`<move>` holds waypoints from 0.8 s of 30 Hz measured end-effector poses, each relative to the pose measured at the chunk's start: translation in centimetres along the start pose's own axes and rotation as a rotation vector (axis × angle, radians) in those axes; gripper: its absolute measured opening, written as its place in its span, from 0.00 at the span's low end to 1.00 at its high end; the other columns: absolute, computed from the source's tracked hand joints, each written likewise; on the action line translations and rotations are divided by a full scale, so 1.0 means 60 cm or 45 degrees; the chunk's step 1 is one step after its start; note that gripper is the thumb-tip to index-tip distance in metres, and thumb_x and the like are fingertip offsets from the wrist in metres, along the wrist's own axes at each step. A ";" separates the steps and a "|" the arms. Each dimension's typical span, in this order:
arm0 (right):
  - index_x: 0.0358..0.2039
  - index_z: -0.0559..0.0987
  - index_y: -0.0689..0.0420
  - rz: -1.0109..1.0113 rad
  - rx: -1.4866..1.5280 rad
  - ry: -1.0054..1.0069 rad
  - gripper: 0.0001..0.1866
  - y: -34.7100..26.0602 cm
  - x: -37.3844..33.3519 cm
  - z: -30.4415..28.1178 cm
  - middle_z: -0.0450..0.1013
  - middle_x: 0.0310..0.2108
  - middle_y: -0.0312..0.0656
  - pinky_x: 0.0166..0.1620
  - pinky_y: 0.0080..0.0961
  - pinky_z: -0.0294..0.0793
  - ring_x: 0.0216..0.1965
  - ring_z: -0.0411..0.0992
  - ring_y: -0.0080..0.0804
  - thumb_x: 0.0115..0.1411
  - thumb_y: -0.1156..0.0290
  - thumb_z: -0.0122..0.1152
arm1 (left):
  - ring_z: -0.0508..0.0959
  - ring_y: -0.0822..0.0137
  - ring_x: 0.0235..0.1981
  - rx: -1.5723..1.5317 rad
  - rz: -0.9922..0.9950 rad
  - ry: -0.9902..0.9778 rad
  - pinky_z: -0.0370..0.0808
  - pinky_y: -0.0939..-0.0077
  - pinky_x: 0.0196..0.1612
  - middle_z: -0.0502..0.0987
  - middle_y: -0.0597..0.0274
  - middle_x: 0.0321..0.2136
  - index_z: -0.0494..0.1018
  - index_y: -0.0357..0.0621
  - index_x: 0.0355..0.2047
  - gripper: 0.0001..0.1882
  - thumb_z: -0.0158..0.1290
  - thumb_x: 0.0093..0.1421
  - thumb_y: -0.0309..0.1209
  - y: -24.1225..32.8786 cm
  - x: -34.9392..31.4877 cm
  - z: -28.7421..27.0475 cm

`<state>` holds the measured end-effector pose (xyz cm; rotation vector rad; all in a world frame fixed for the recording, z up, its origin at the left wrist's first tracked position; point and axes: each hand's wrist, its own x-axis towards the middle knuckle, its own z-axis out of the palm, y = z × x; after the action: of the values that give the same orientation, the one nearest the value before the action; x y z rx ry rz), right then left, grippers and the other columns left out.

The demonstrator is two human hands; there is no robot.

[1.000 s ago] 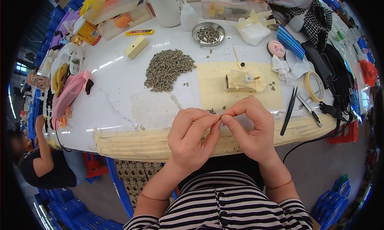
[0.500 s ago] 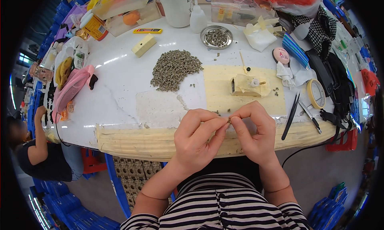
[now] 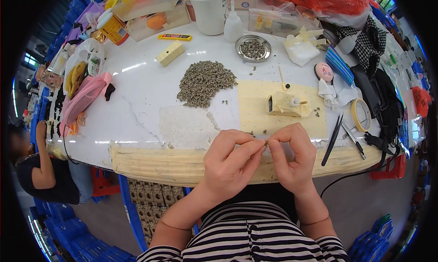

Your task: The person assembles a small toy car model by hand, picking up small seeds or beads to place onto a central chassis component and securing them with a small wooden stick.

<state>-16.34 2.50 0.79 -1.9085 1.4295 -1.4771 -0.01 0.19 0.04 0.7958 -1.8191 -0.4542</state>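
My left hand [image 3: 230, 164] and my right hand [image 3: 292, 155] meet fingertip to fingertip over the near edge of the white table [image 3: 141, 88]. Between thumbs and forefingers they pinch one tiny dark part [image 3: 266, 144], too small to make out. A heap of small grey-green parts [image 3: 205, 82] lies on the table beyond my left hand. Beyond my right hand a small tape-wrapped block [image 3: 287, 104] sits on a yellowish mat [image 3: 255, 102].
Black tweezers [image 3: 332, 134] and a tape roll [image 3: 361, 114] lie to the right. A metal dish of parts [image 3: 253, 47], a white bottle [image 3: 233, 27] and a white jug [image 3: 209, 9] stand at the back. Another person [image 3: 41, 171] sits at the left.
Both hands stay together pinching the part; fingers shift only slightly. The view has moved a little, so the table sits lower in the picture.
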 end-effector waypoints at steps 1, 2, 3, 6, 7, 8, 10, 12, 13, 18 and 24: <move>0.28 0.77 0.61 0.002 -0.002 0.003 0.04 0.000 0.000 0.001 0.74 0.26 0.41 0.33 0.31 0.68 0.29 0.70 0.40 0.56 0.79 0.66 | 0.78 0.62 0.32 0.001 -0.006 -0.011 0.75 0.73 0.34 0.78 0.58 0.32 0.81 0.38 0.35 0.14 0.66 0.48 0.15 0.000 0.000 -0.001; 0.28 0.77 0.61 0.008 -0.001 -0.004 0.04 0.000 0.000 0.001 0.74 0.26 0.41 0.33 0.31 0.68 0.29 0.70 0.40 0.56 0.79 0.66 | 0.78 0.62 0.32 -0.012 -0.008 -0.005 0.75 0.74 0.34 0.78 0.58 0.32 0.81 0.38 0.35 0.14 0.66 0.48 0.15 0.000 -0.001 -0.001; 0.28 0.77 0.61 0.013 0.000 -0.010 0.04 0.000 0.001 0.001 0.74 0.26 0.41 0.33 0.31 0.68 0.29 0.70 0.40 0.56 0.79 0.66 | 0.78 0.62 0.32 -0.024 -0.010 0.001 0.75 0.74 0.34 0.78 0.58 0.32 0.81 0.38 0.35 0.14 0.66 0.48 0.15 -0.001 -0.001 -0.001; 0.29 0.77 0.61 0.017 -0.004 -0.017 0.04 0.000 0.001 0.002 0.74 0.26 0.41 0.33 0.31 0.68 0.29 0.70 0.40 0.56 0.79 0.66 | 0.78 0.63 0.32 -0.034 -0.012 0.010 0.75 0.74 0.34 0.78 0.58 0.32 0.81 0.39 0.36 0.14 0.66 0.48 0.15 -0.002 -0.001 -0.001; 0.29 0.77 0.61 0.016 -0.006 -0.017 0.04 0.000 0.001 0.002 0.74 0.26 0.41 0.33 0.31 0.69 0.29 0.70 0.40 0.56 0.79 0.66 | 0.78 0.63 0.32 -0.033 -0.012 0.011 0.75 0.74 0.34 0.78 0.58 0.32 0.81 0.39 0.36 0.14 0.66 0.48 0.15 -0.002 -0.001 -0.001; 0.28 0.77 0.61 0.006 -0.009 -0.005 0.04 -0.001 0.001 0.002 0.73 0.26 0.41 0.33 0.31 0.69 0.29 0.70 0.40 0.56 0.79 0.66 | 0.78 0.63 0.32 -0.033 -0.017 0.003 0.75 0.74 0.34 0.78 0.58 0.32 0.81 0.39 0.36 0.14 0.66 0.48 0.15 -0.002 -0.001 -0.001; 0.28 0.77 0.61 -0.013 -0.015 0.018 0.04 -0.003 0.000 0.001 0.73 0.26 0.41 0.33 0.31 0.69 0.29 0.70 0.40 0.56 0.79 0.65 | 0.78 0.63 0.32 -0.035 -0.028 -0.013 0.75 0.74 0.34 0.78 0.58 0.32 0.81 0.38 0.36 0.14 0.66 0.48 0.15 -0.002 -0.002 0.000; 0.28 0.77 0.61 -0.020 -0.020 0.015 0.04 -0.002 -0.001 0.001 0.73 0.26 0.41 0.33 0.31 0.69 0.29 0.70 0.40 0.56 0.79 0.65 | 0.78 0.63 0.32 -0.030 -0.026 -0.008 0.75 0.75 0.33 0.78 0.58 0.32 0.81 0.38 0.36 0.14 0.66 0.48 0.15 -0.002 -0.001 0.001; 0.28 0.77 0.61 -0.023 -0.023 0.013 0.04 -0.002 -0.001 0.001 0.73 0.26 0.41 0.33 0.31 0.69 0.29 0.70 0.40 0.57 0.79 0.65 | 0.78 0.63 0.32 -0.027 -0.025 -0.005 0.75 0.75 0.33 0.78 0.58 0.32 0.81 0.38 0.36 0.14 0.66 0.48 0.15 -0.003 -0.001 0.001; 0.29 0.76 0.61 0.020 -0.001 -0.019 0.04 -0.003 0.001 0.002 0.73 0.26 0.42 0.33 0.31 0.68 0.28 0.69 0.40 0.57 0.80 0.64 | 0.78 0.63 0.32 -0.032 -0.029 0.015 0.75 0.75 0.33 0.78 0.58 0.32 0.81 0.38 0.36 0.13 0.66 0.49 0.15 -0.002 -0.003 0.000; 0.30 0.76 0.61 0.006 -0.017 -0.034 0.04 -0.002 0.003 0.004 0.73 0.27 0.43 0.33 0.31 0.68 0.29 0.69 0.40 0.58 0.80 0.63 | 0.78 0.63 0.32 -0.011 -0.033 0.018 0.75 0.74 0.33 0.78 0.59 0.32 0.81 0.38 0.35 0.12 0.66 0.49 0.16 -0.005 -0.002 0.001</move>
<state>-16.09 2.34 0.89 -1.9240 1.4344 -1.4378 0.03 0.08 -0.28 0.8154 -1.7947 -0.4719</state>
